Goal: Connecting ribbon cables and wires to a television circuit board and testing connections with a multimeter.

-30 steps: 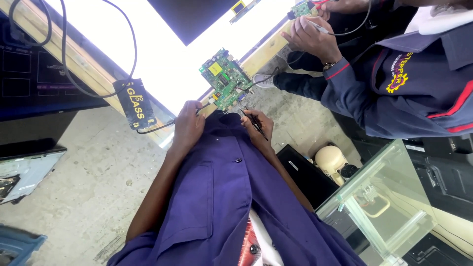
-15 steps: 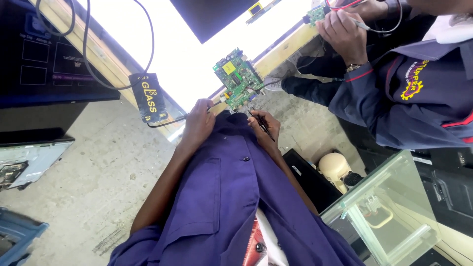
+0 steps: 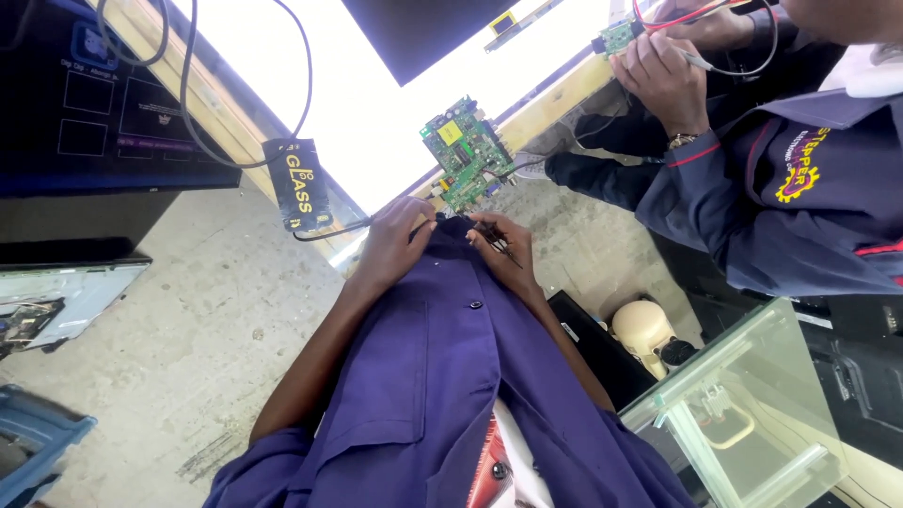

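Observation:
A green circuit board (image 3: 466,150) lies on a bright white panel (image 3: 376,103) by a wooden edge. My left hand (image 3: 393,243) sits just below the board, its fingers closed around a black cable (image 3: 329,229) that runs off to the left. My right hand (image 3: 503,252) is beside it, pinching a thin dark tool (image 3: 497,240) whose tip points toward the board's lower edge. Purple sleeves cover both of my arms.
A black box (image 3: 299,183) with yellow lettering hangs on the cable to the left. A co-worker in dark blue at upper right holds a small green board (image 3: 618,36) with red and black wires. A glass-and-metal frame (image 3: 743,404) and a cream round object (image 3: 641,327) stand at lower right. Concrete floor lies at left.
The view has shifted, so the board and both hands sit a little further right in the picture. My hands stay together at the board's lower edge.

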